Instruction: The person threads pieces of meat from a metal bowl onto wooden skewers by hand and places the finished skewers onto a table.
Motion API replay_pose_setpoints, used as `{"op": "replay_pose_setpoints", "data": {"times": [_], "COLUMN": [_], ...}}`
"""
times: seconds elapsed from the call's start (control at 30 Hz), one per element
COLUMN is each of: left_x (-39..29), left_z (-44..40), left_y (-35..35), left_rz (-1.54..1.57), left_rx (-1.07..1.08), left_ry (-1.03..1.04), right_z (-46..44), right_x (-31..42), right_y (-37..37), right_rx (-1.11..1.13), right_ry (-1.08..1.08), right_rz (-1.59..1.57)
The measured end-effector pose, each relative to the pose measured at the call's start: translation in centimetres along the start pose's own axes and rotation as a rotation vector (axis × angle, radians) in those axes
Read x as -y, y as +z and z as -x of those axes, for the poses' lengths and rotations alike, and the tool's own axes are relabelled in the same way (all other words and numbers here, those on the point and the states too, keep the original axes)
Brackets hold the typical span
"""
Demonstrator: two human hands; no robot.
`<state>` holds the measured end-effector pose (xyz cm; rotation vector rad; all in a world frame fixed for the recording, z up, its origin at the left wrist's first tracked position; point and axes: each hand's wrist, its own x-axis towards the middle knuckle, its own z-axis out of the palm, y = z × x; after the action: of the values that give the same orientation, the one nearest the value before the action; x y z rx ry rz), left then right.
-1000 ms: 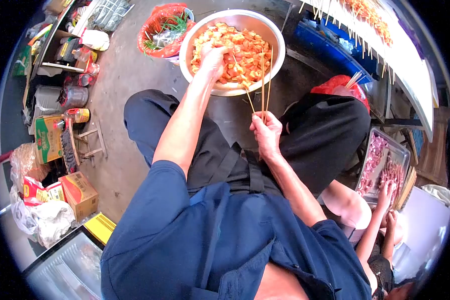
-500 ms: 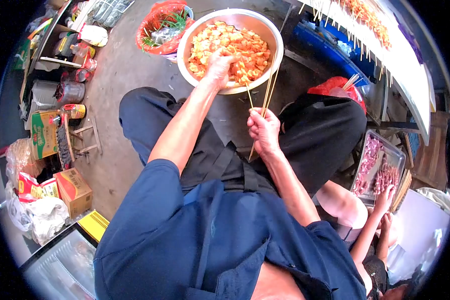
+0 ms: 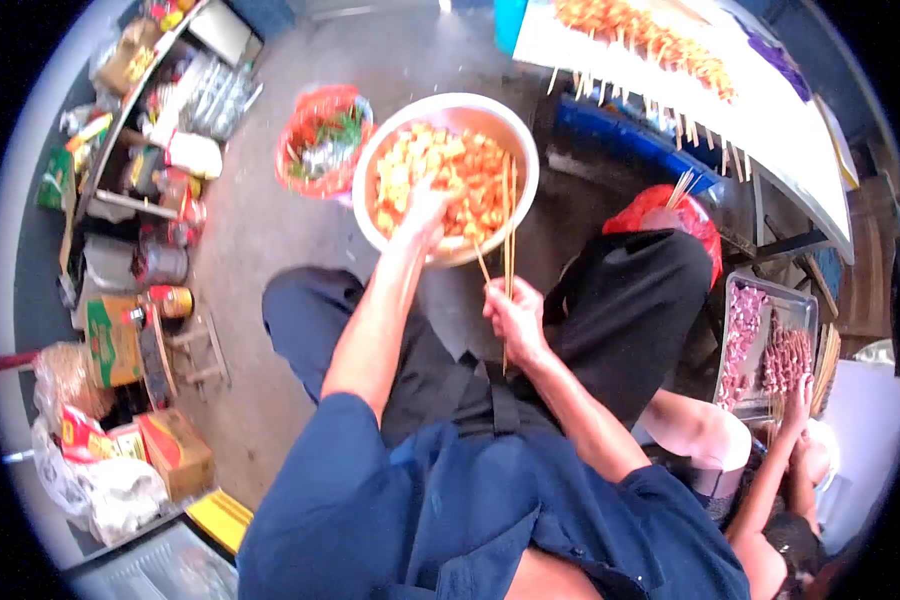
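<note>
A metal bowl [image 3: 531,170] full of orange-red coated meat chunks [image 3: 475,165] stands in front of my knees. My left hand [image 3: 427,210] reaches over the near rim, its fingers among the chunks. Blur hides whether those fingers grip a piece. My right hand [image 3: 516,312], just outside the bowl on the near side, is closed around several thin wooden skewers [image 3: 509,235]. One skewer slants separately toward the meat at the rim, and the longer ones point up across the bowl's right side.
Left of the bowl is a red-lined bucket [image 3: 298,180] with greens. A white table [image 3: 770,150] at upper right bears rows of loaded skewers. A red bag [image 3: 705,222] with sticks lies beside my right knee. Another person's hand [image 3: 798,405] is at a tray [image 3: 767,285] of darker meat.
The camera view has shifted, so the bowl and my hands appear lower and slightly left. My left hand remains in the meat, and my right hand still holds the skewers.
</note>
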<state>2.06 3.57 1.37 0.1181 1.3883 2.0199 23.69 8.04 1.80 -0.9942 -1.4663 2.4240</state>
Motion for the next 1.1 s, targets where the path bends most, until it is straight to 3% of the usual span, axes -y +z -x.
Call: {"op": "replay_pose_setpoints", "data": {"times": [0.07, 0.2, 0.33, 0.37, 0.53, 0.67, 0.73, 0.83, 1.1], "left_x": [0.1, -0.5, -1.8, -3.6, -9.6, -15.1, -16.6, -17.2, -15.3], "left_z": [-0.4, 0.8, 1.5, 2.8, -0.2, -2.6, -3.9, -7.0, -16.6], "left_y": [-0.4, 1.4, 2.2, 4.2, 7.7, 14.0, 17.8, 23.3, 37.0], "left_rz": [-0.187, -0.059, -0.298, -0.225, -0.461, -0.406, -0.468, -0.564, -0.749], "left_rx": [-0.06, -0.094, -0.093, -0.047, -0.036, 0.171, 0.24, 0.314, 0.435], "left_ry": [0.008, 0.073, 0.029, 0.065, 0.361, 0.296, 0.272, 0.298, 0.266], "right_z": [0.1, 0.2, 0.6, 0.8, 0.9, 0.8, 0.6, 0.9, 0.7], "right_x": [0.0, 0.2, 0.5, 1.1, 1.6, 1.5, 1.1, 1.5, 1.9], "right_y": [0.2, 0.4, 0.1, 0.2, -0.1, -0.1, -0.4, -0.4, -0.8], "right_rx": [0.014, 0.014, 0.051, 0.055, 0.105, 0.152, 0.183, 0.122, 0.096], "right_ry": [0.01, -0.013, 0.001, 0.028, 0.01, 0.039, -0.032, -0.119, -0.082], "right_rz": [-0.001, -0.067, -0.139, -0.15, -0.201, -0.17, 0.0, 0.149, 0.11]}}
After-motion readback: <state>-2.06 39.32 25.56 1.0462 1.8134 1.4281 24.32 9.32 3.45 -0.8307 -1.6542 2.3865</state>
